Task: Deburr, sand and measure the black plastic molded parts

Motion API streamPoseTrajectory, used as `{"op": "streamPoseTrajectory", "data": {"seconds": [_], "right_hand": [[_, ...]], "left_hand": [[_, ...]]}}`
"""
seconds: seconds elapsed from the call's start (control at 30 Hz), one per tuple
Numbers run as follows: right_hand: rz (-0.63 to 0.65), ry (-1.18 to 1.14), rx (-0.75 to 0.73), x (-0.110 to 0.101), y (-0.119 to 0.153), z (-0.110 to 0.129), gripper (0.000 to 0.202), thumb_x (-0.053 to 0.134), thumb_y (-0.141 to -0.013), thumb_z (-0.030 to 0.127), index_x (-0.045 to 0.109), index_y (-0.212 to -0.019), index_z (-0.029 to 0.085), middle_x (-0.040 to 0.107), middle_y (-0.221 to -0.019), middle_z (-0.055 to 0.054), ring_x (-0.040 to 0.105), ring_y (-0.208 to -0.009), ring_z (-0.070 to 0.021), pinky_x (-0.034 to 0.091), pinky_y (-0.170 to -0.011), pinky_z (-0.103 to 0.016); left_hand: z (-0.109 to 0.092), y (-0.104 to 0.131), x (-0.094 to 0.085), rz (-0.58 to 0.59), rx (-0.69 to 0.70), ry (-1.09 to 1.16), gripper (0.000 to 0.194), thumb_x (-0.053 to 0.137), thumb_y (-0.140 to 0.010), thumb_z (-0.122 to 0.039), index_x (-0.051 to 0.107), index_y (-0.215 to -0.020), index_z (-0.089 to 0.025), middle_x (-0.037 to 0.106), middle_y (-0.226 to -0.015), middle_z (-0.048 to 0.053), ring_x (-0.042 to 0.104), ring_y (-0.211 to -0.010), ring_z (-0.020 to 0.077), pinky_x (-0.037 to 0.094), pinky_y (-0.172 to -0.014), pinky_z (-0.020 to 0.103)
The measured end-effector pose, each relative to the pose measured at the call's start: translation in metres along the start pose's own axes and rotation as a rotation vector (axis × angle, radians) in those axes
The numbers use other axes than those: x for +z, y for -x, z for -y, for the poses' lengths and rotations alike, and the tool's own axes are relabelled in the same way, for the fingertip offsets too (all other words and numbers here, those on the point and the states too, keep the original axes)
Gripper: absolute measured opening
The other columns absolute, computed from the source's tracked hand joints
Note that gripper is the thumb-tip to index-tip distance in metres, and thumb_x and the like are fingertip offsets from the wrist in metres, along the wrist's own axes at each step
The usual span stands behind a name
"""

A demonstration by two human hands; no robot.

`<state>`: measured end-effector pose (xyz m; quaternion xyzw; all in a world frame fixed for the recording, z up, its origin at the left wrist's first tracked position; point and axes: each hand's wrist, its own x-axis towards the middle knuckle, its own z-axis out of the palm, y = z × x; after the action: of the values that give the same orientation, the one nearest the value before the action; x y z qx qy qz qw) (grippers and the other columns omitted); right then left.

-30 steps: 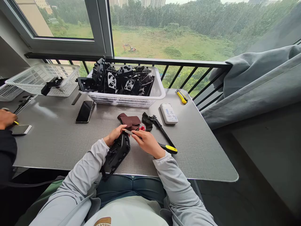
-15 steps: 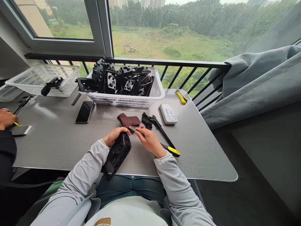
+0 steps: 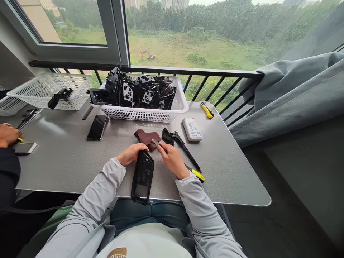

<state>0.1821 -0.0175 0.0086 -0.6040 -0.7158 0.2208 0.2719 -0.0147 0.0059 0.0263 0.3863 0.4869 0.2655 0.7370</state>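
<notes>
My left hand (image 3: 132, 154) grips the top end of a long black plastic part (image 3: 143, 177), whose lower end reaches the table's near edge. Between the fingers of my right hand (image 3: 172, 157) is a small flat grey tool (image 3: 155, 142), its tip apart from the black part. Brown sandpaper-like pieces (image 3: 148, 138) lie just beyond both hands. To the right of them is a black caliper (image 3: 188, 152), with a dark crumpled item (image 3: 168, 136) at its upper end. A yellow-and-black handled tool (image 3: 198, 175) lies partly hidden by my right wrist.
A white basket (image 3: 142, 115) full of black parts stands at the back of the table (image 3: 228, 172). Around are a phone (image 3: 97, 127), a white box (image 3: 192, 129), a yellow cutter (image 3: 207, 110) and another white basket (image 3: 48, 87). Another person's hand (image 3: 10, 135) is at far left.
The black part has turned more upright in view, its lower end swinging right and its inner face showing more. The grey tool in my right hand has moved slightly right and away from the part.
</notes>
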Motion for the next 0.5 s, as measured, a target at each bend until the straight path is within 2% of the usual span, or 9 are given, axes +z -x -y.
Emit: {"op": "streamPoseTrajectory", "data": {"seconds": [0.1, 0.2, 0.4, 0.5], "right_hand": [[-0.044, -0.006, 0.022, 0.0005, -0.0007, -0.0026, 0.029, 0.05, -0.095, 0.031, 0.069, -0.115, 0.022, 0.073, -0.108, -0.009, 0.068, -0.099, -0.0247, 0.051, -0.084, -0.035], [-0.069, -0.01, 0.024, 0.0003, -0.0011, -0.0047, 0.03, 0.049, -0.095, 0.032, 0.069, -0.116, 0.022, 0.073, -0.107, -0.008, 0.068, -0.097, -0.025, 0.051, -0.082, -0.035], [-0.109, -0.02, -0.003, 0.0001, -0.0007, -0.0049, 0.03, 0.049, -0.095, 0.033, 0.069, -0.116, 0.023, 0.073, -0.105, -0.008, 0.068, -0.095, -0.0245, 0.051, -0.08, -0.034], [-0.114, -0.022, -0.014, 0.0, -0.0002, -0.0038, 0.031, 0.05, -0.095, 0.034, 0.069, -0.117, 0.023, 0.073, -0.105, -0.009, 0.068, -0.094, -0.0242, 0.051, -0.081, -0.034]], "left_hand": [[-0.0025, 0.0042, -0.004, 0.158, -0.02, 0.053, 0.036, 0.076, -0.066, -0.034, 0.067, -0.095, -0.015, 0.063, -0.073, 0.001, 0.059, -0.062, 0.0109, 0.046, -0.059, 0.022], [-0.0022, 0.0046, -0.0075, 0.216, 0.005, 0.095, 0.044, 0.08, -0.064, -0.032, 0.065, -0.102, -0.016, 0.066, -0.078, 0.002, 0.062, -0.067, 0.0121, 0.049, -0.064, 0.023], [0.0024, -0.0015, -0.0083, 0.127, 0.028, 0.003, 0.043, 0.085, -0.059, -0.04, 0.065, -0.087, -0.014, 0.059, -0.066, -0.002, 0.059, -0.057, 0.0109, 0.046, -0.054, 0.021], [0.0011, -0.0008, -0.008, 0.079, 0.066, -0.027, 0.041, 0.083, -0.061, -0.041, 0.066, -0.085, -0.013, 0.056, -0.064, -0.003, 0.055, -0.054, 0.0082, 0.043, -0.051, 0.019]]}}
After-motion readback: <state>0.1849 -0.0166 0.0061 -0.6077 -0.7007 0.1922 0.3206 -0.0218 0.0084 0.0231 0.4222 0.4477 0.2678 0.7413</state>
